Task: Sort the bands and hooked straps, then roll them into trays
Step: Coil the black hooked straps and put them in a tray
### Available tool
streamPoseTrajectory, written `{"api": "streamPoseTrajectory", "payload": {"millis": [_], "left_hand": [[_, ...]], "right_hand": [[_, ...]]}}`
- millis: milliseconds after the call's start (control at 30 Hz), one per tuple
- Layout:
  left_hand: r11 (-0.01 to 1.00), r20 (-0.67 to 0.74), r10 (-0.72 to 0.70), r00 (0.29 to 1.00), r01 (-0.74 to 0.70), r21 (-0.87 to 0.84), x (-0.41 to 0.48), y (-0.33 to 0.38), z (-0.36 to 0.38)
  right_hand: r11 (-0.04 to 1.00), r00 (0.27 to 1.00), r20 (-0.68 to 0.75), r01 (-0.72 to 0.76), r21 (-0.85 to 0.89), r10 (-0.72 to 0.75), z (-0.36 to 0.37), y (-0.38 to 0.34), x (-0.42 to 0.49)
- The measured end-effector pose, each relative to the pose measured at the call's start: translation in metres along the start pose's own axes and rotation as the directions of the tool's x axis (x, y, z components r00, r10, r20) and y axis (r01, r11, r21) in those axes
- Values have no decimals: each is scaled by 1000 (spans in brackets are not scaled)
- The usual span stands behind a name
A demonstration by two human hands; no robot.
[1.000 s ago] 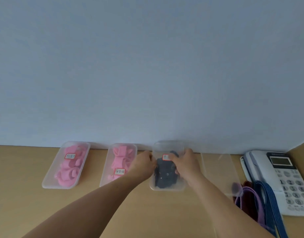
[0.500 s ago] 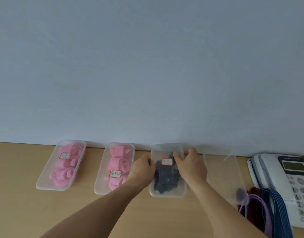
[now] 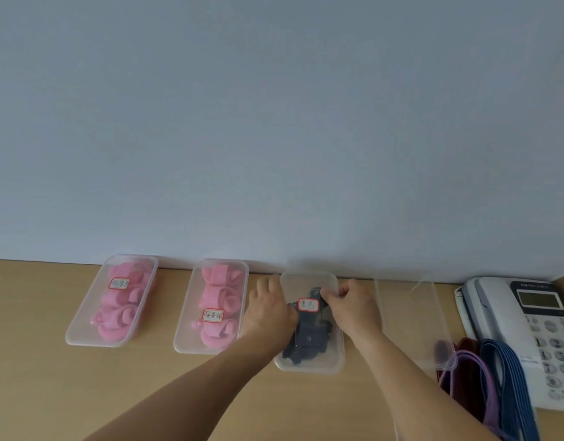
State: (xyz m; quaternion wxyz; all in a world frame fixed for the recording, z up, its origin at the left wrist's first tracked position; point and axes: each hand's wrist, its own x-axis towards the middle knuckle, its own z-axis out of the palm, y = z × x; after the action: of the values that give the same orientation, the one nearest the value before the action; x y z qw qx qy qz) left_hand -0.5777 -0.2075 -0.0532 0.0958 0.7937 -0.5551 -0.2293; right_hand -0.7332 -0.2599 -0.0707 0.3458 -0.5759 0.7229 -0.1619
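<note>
Labels: each of three clear plastic trays carries a white, red-bordered label with handwritten characters. I cannot read any of them. The print above the telephone [image 3: 522, 316] display is too small to read.

Task items: the dark-strap tray [image 3: 309, 366] is rectangular with rounded corners and sits on the wooden table [image 3: 83, 393] near the wall, third from the left. Its label [image 3: 308, 304] sits on top, over the black straps [image 3: 309, 342] bundled inside.

Hands: my left hand [image 3: 269, 313] grips the tray's left wall, with the thumb across the top edge. My right hand [image 3: 353, 308] has its fingers curled over the right rim near the far end.

Other trays: the far-left tray [image 3: 83, 332] and the second tray [image 3: 185, 338] both hold rolled pink bands that look soft. An empty clear tray [image 3: 411, 313] lies just right of my right hand.

Loose stock: flat blue bands [image 3: 509, 383], purple bands [image 3: 465, 361] and maroon bands [image 3: 465, 345] are heaped between the empty tray and the white telephone, and they overlap the phone's edge.
</note>
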Motion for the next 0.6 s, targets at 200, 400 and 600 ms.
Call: {"api": "streamPoseTrajectory", "payload": {"millis": [200,400,600], "left_hand": [[884,36,362,931,-356,302,-16,22,29],[861,77,377,923,-380,337,-18,14,42],[850,101,383,918,-393,351,-19,15,41]], "right_hand": [[1000,1000,9,2,-12,-2,-1,-2,0],[998,998,59,-8,-58,12,-6,-1,6],[990,992,122,-5,143,-13,-6,-5,17]]}}
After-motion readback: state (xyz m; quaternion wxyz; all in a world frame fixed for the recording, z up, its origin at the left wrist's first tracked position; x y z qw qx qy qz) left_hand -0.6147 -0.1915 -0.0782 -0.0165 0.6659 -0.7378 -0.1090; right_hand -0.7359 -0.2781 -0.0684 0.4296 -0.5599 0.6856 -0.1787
